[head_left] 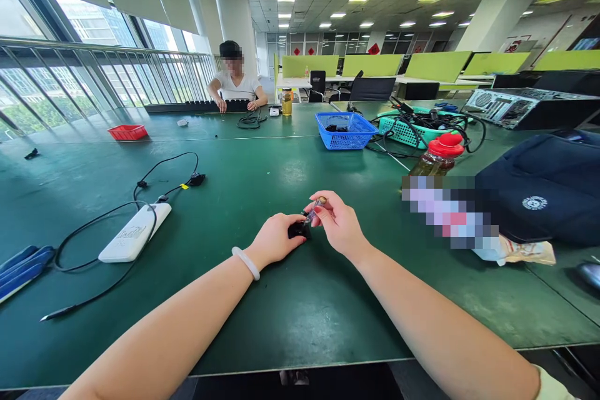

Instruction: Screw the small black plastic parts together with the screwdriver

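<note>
My left hand (275, 239), with a pale bangle at its wrist, is closed on a small black part (299, 230) resting on the green table. The part's exact kind is hard to make out, since my fingers cover much of it. In my right hand (341, 225) is a short screwdriver (317, 207) with a see-through handle and a brownish end, pinched between thumb and fingers. It slants down toward the black part; its tip is too small and hidden to see whether it touches.
A white power bank (135, 234) with black cables lies left, near blue gloves (25, 269). Ahead are a red tray (128, 132), a blue basket (345, 131) and a green basket (407, 131). A red-capped bottle (435, 156) and dark bag (544, 187) stand right. Another person (237, 81) sits opposite.
</note>
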### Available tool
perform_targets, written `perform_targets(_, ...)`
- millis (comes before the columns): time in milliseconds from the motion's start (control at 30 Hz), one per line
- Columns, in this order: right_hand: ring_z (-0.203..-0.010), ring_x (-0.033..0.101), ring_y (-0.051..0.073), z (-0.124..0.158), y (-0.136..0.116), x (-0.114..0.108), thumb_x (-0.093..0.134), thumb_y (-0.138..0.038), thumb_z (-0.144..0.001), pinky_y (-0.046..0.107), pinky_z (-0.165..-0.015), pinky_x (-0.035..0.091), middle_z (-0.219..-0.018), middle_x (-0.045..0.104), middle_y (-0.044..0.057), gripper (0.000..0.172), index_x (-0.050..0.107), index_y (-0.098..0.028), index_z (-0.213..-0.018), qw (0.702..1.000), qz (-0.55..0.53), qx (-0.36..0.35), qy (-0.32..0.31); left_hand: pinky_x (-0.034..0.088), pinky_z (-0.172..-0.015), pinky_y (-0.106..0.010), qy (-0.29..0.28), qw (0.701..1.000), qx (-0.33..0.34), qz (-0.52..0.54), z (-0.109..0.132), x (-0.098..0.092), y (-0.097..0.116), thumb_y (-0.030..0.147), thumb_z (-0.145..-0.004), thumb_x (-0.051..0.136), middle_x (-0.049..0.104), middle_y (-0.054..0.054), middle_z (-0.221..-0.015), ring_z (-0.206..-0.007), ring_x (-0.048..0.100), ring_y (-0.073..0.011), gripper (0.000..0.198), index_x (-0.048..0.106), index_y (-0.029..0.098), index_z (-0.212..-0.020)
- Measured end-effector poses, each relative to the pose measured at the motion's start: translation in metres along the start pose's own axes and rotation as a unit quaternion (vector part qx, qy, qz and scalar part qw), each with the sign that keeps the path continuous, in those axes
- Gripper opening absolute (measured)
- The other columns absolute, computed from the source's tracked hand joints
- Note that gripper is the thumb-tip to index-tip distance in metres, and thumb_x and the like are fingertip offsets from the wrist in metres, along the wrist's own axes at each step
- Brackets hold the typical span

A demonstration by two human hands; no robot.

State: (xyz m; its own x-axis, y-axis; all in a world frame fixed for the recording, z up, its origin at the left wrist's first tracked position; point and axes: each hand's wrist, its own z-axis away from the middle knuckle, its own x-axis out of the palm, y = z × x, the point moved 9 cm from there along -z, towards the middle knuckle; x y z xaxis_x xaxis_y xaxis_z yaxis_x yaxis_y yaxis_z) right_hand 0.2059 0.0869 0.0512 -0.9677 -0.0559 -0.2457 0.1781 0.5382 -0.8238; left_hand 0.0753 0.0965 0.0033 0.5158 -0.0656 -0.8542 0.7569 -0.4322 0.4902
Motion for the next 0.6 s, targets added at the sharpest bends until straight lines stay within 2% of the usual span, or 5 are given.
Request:
perform_targets(167,-0.055,0.060,0.014,-0.003,0.004,-0.007,0.066,-0.043,-0.083,0.027,-0.057,0.050,-0.066,0.064,-0.002,0.021,0.058,-0.023,-0.084,0.998,0.040,0.036,0.030,0.050,-0.093,-0.038,0.008,1.000,0.015,0.009,0.000,0.000,0.002,0.028,-0.078,0.073,0.071,-0.006,-0.107,-0.099,0.065,-0.0243,0.041,0.068,0.022,-0.119)
perform_targets(300,-0.055,0.061,0.014,-0.004,0.005,-0.011,0.067,-0.043,-0.083,0.028,-0.058,0.050,-0.065,0.064,-0.002,0.022,0.058,-0.023,-0.082,0.997,0.052,0.036,0.038,0.048,-0.101,-0.040,0.028,0.999,0.029,0.021,0.001,-0.004,0.005,0.026,-0.081,0.070,0.068,-0.006,-0.120,-0.111,0.061,-0.0248,0.041,0.066,0.023,-0.121)
perform_targets(400,-0.057,0.063,0.014,-0.001,-0.002,-0.016,0.061,-0.044,-0.088,0.030,-0.061,0.054,-0.074,0.067,0.000,0.021,0.058,-0.023,-0.091,0.998,0.027,0.001,0.058,0.047,-0.103,-0.042,0.047,0.997,0.041,0.034,0.002,-0.009,0.007,0.026,-0.086,0.065,0.067,-0.005,-0.122,-0.113,0.060,-0.0236,0.037,0.064,0.025,-0.122)
perform_targets(467,-0.059,0.063,0.013,0.002,-0.012,-0.026,0.056,-0.044,-0.093,0.030,-0.062,0.055,-0.084,0.068,0.002,0.022,0.056,-0.023,-0.097,0.994,0.000,-0.041,0.099,0.045,-0.106,-0.042,0.070,0.995,0.055,0.042,0.003,-0.014,0.009,0.025,-0.088,0.062,0.065,-0.006,-0.122,-0.115,0.058,-0.0230,0.036,0.062,0.025,-0.124)
perform_targets(600,-0.064,0.064,0.013,0.006,-0.020,-0.047,0.050,-0.043,-0.097,0.030,-0.064,0.055,-0.093,0.068,0.004,0.020,0.053,-0.024,-0.099,0.979,0.007,-0.084,0.187,0.045,-0.106,-0.040,0.153,0.987,0.035,0.036,0.007,-0.029,0.007,0.023,-0.091,0.056,0.055,-0.010,-0.127,-0.115,0.057,-0.0216,0.038,0.057,0.023,-0.129)
